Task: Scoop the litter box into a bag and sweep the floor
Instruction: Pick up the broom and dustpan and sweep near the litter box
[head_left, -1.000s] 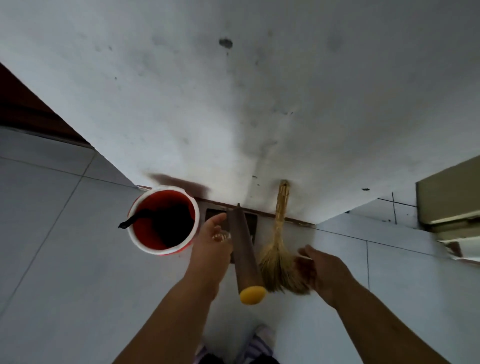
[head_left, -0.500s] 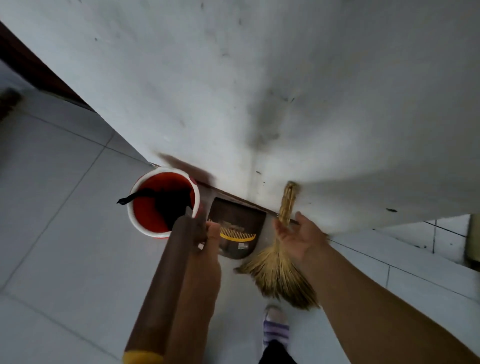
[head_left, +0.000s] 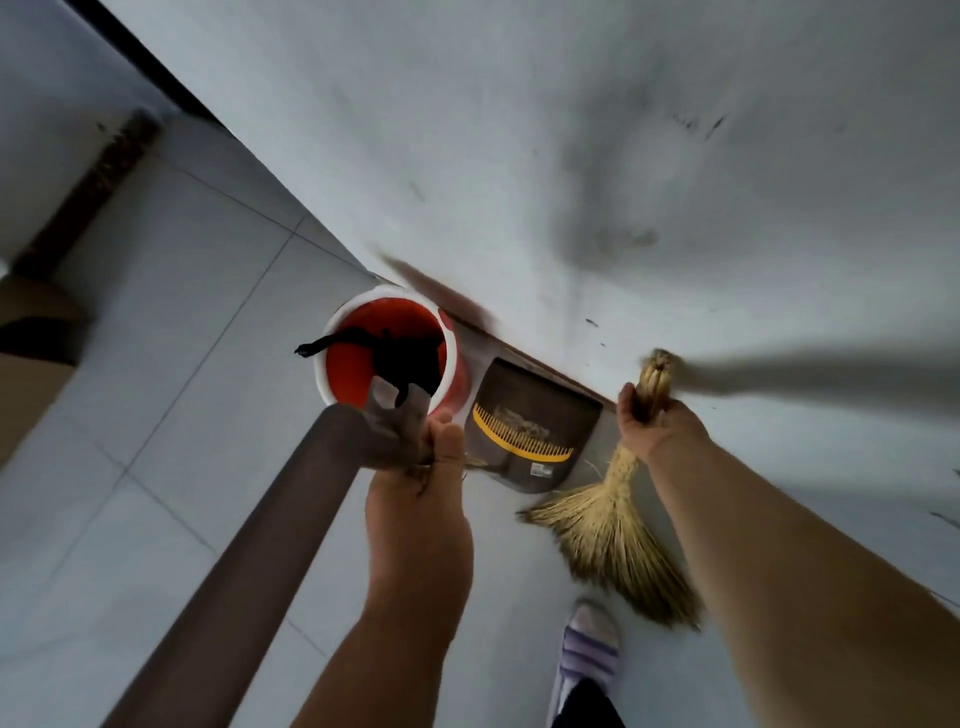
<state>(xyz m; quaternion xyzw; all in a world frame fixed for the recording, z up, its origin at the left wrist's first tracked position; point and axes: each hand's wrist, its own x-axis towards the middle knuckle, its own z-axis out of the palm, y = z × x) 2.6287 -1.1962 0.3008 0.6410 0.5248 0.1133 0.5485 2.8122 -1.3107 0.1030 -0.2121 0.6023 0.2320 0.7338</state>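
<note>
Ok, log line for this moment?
left hand: grips dustpan by handle | right hand: grips broom | dustpan: at wall, beside bucket | broom: bristles down

A straw broom (head_left: 618, 540), its dry fibres coarse and frayed, is seen with a matt dark-brown plastic dustpan (head_left: 540, 400) carrying a bright yellow plastic comb (head_left: 514, 447). The red plastic bucket (head_left: 353, 369) looks glossy under its white rim. It stands on smooth, faintly shiny pale floor tiles (head_left: 156, 322) against a scuffed, matt painted wall (head_left: 519, 130).
</note>
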